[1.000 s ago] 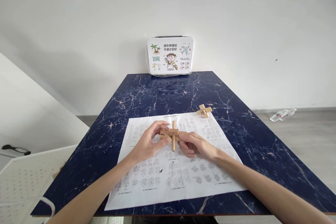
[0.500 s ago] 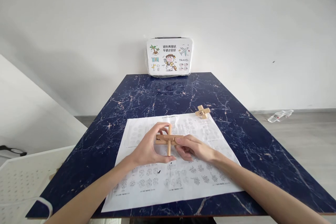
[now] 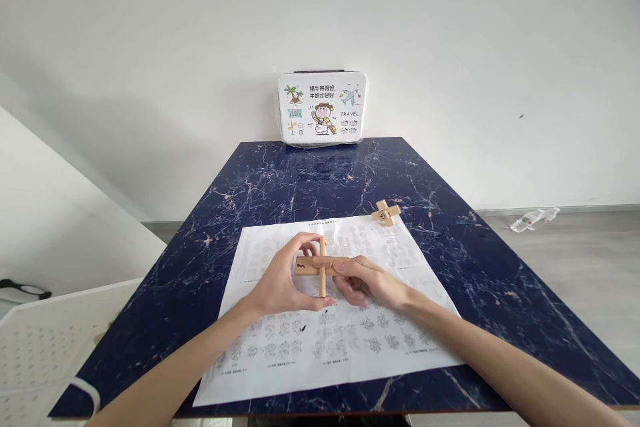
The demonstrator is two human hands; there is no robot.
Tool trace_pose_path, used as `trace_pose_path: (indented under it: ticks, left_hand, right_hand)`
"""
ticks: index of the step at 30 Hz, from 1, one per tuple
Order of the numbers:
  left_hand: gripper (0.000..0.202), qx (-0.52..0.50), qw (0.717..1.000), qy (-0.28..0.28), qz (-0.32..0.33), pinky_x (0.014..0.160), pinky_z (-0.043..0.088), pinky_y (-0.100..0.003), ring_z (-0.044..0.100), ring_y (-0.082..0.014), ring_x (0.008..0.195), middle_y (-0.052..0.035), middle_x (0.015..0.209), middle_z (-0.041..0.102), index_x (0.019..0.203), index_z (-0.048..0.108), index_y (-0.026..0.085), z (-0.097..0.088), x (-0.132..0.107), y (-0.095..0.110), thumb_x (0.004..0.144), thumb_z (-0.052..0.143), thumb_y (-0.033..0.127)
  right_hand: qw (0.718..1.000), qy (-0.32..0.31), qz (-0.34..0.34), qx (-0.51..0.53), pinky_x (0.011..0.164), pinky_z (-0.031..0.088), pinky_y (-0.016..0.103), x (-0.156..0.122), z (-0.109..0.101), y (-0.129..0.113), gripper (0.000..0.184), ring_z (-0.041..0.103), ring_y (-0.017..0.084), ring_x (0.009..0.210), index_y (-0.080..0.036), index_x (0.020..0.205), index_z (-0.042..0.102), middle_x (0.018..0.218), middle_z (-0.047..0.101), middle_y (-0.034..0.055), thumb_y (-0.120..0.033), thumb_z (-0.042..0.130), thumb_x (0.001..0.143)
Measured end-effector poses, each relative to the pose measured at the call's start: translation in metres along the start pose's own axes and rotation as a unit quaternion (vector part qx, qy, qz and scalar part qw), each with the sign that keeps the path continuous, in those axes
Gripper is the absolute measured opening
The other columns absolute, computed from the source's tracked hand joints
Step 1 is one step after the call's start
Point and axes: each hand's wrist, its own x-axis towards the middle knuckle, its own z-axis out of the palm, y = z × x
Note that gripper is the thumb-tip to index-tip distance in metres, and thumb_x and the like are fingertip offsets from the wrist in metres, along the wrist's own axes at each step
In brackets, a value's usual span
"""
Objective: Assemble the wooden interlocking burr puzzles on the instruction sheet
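Observation:
Between my hands, above the paper sheet point(image 3: 280, 373), is a cross of wooden puzzle pieces. Its crosswise wooden block point(image 3: 307, 266) carries a dark mark on the left end. A thin wooden rod point(image 3: 323, 285) runs through it, pointing away from me. My left hand point(image 3: 280, 280) spans the rod, thumb at the near end and fingertips at the far end. My right hand point(image 3: 373, 282) pinches the block's right end between thumb and fingers, which hide that end. Beyond my right hand, a smaller assembled wooden cross point(image 3: 386, 213) rests at the sheet's top right corner.
The sheet is printed with diagrams and lies on a dark blue marbled table point(image 3: 260, 187). A white cartoon-printed case point(image 3: 323, 109) stands at the far edge against the wall. A white perforated basket point(image 3: 45, 340) is at the left. Clear plastic packaging point(image 3: 534, 219) lies on the floor at right.

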Motion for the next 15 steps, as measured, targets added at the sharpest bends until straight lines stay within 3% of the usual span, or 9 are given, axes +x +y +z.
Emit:
trace_pose_path:
  ticks: [12, 15]
  left_hand:
    - [0.094, 0.02, 1.0, 0.02, 0.005, 0.099, 0.055, -0.053, 0.062, -0.0299, 0.112, -0.0093, 0.133, 0.061, 0.147, 0.048, 0.032, -0.003, -0.002, -0.009, 0.069, 0.095, 0.057]
    - [0.095, 0.033, 0.999, 0.025, 0.011, 0.098, 0.056, -0.05, 0.063, -0.0292, 0.111, -0.008, 0.131, 0.062, 0.147, 0.049, 0.032, -0.003, -0.002, -0.01, 0.068, 0.096, 0.058]
  right_hand:
    - [0.998, 0.054, -0.025, -0.026, 0.048, 0.029, 0.028, 0.0, 0.002, -0.003, 0.052, 0.031, 0.009, 0.045, -0.022, 0.069, 0.048, 0.054, 0.04, -0.0075, -0.059, 0.053, 0.105]
    - [0.998, 0.048, -0.029, -0.03, 0.048, 0.029, 0.028, 0.0, 0.001, 0.0, 0.047, 0.031, 0.009, 0.046, -0.02, 0.077, 0.059, 0.056, 0.041, -0.0078, -0.057, 0.054, 0.106]
